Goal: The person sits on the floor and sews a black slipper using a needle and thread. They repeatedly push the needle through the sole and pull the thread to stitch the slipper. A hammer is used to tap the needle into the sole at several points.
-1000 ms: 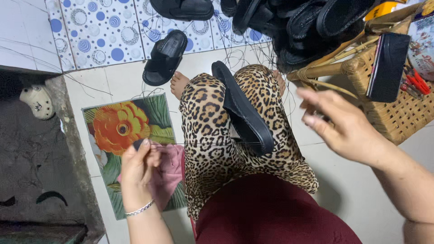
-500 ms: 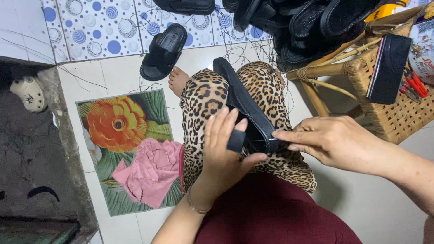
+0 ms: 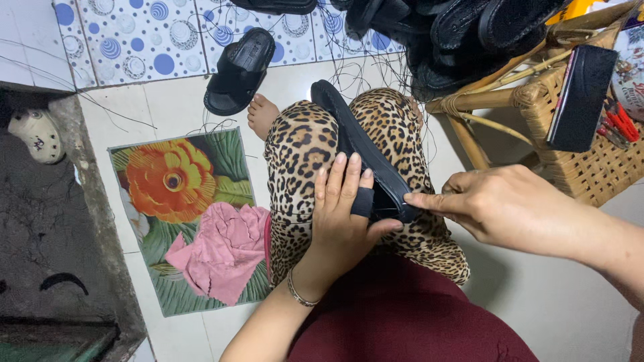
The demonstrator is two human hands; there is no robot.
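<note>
A black sandal (image 3: pixel 355 144) lies sole-up along my lap, on leopard-print trousers (image 3: pixel 302 154). My left hand (image 3: pixel 342 214) grips its near end, and a black cover sits on my index fingertip. My right hand (image 3: pixel 496 204) comes in from the right and pinches the near tip of the same sandal with thumb and forefinger. Whether it holds anything small between the fingers is hidden.
A flowered mat (image 3: pixel 184 201) with a crumpled pink cloth (image 3: pixel 218 248) lies on the floor at my left. A black sandal (image 3: pixel 238 70) sits on the tiles beyond my foot. A pile of black sandals (image 3: pixel 463 37) and a wicker basket (image 3: pixel 577 147) stand at the right.
My left hand rose from the mat to the sandal's near end, and my right hand came in from the right to pinch its tip. The last half second shows little movement.
</note>
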